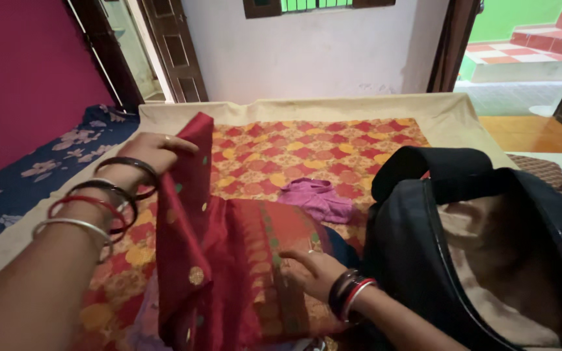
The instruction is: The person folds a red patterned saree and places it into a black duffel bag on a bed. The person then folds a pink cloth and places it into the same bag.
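Red woven cloth [222, 273], soft and heavy-looking with small gold dots and a patterned orange-and-green border, lies bunched at the near edge of the bed. One corner of it rises in a stiff fold, pinched between the fingers and thumb of the left hand [154, 153], whose wrist carries a stack of thin bangles in black, red and silver. The right hand [313, 270] rests flat and open on the border band, fingers spread and pointing left, gripping nothing; its wrist wears red and dark bangles too.

Under the cloth spreads a bedsheet [333, 149] printed in red, orange and yellow diamonds, edged in plain cream. A small crumpled pink-purple garment [317, 198] lies on it just beyond the red cloth. To the right, touching the bed's edge, stands a black bag [417, 247], smooth and slightly glossy, its mouth gaping; the pale lining inside looks like fabric, though the dim view leaves that unsure. Left of the bed lies a dark blue floral mattress [40, 175].
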